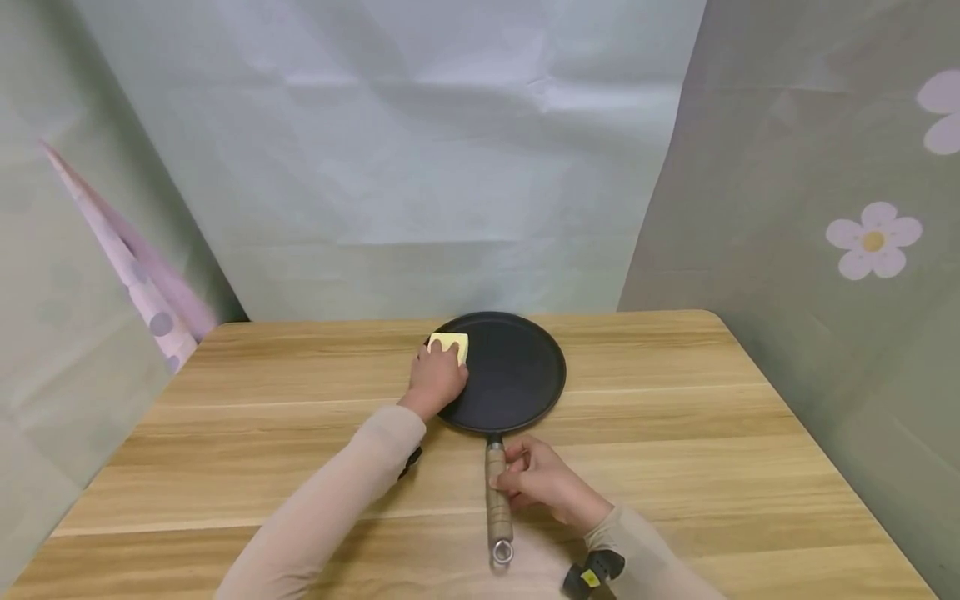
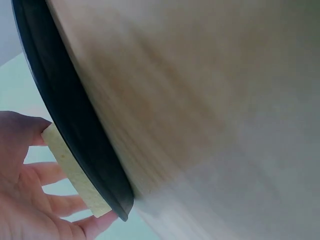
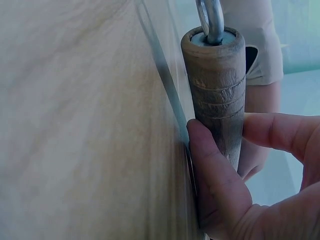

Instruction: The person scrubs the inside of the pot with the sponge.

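Observation:
A round black flat pan [image 1: 510, 372] lies on the wooden table [image 1: 675, 392], its wooden handle [image 1: 498, 492] pointing toward me. My left hand [image 1: 437, 375] presses a yellow sponge [image 1: 449, 343] onto the pan's far left edge; the left wrist view shows the sponge [image 2: 70, 167] held by fingers [image 2: 50, 172] against the pan rim [image 2: 75, 125]. My right hand [image 1: 536, 483] grips the handle from the right. In the right wrist view the thumb [image 3: 212, 175] and fingers curl round the handle [image 3: 217, 90], which ends in a metal ring [image 3: 210, 20].
Pale green cloth backdrops stand behind and beside the table. A pink dotted cloth [image 1: 138, 275] hangs at the back left corner. Bare wood lies on both sides of the pan.

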Available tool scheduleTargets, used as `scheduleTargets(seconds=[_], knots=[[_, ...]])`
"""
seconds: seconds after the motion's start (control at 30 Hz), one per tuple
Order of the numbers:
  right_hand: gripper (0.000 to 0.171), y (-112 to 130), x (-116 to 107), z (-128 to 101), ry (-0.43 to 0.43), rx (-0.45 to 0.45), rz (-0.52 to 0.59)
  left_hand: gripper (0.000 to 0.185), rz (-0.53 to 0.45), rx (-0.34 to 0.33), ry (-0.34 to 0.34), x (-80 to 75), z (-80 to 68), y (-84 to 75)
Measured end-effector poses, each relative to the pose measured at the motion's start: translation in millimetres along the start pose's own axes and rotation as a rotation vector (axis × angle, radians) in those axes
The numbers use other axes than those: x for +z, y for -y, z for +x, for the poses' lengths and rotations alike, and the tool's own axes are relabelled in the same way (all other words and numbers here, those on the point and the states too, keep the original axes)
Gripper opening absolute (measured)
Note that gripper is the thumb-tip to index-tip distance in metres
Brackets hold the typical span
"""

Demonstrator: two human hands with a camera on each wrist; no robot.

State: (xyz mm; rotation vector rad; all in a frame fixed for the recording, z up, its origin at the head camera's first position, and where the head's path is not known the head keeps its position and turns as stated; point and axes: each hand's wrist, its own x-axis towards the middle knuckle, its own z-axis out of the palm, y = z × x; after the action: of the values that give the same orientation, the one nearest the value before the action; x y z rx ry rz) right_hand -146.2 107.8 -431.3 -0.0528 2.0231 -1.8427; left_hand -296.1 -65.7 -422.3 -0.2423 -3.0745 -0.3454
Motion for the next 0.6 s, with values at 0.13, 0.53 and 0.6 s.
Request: scheduleTargets(seconds=[0.13,0.53,0.6], knots=[[0.037,0,-2,-1,0.024,-0.025,0.005,0.048,-0.009,-0.025,-0.018,1.1,-4.0,-2.2],[0.038,2,-1,-2,0.013,0.003,0.011,0.050,0.034,-0.030,-0.022,0.8,-16.9,-8.3],[0.038,1,-1,-1,0.016,0.003,0.015,0.051,0.038,-0.021,-0.022,0.8,-20.0,-10.0]])
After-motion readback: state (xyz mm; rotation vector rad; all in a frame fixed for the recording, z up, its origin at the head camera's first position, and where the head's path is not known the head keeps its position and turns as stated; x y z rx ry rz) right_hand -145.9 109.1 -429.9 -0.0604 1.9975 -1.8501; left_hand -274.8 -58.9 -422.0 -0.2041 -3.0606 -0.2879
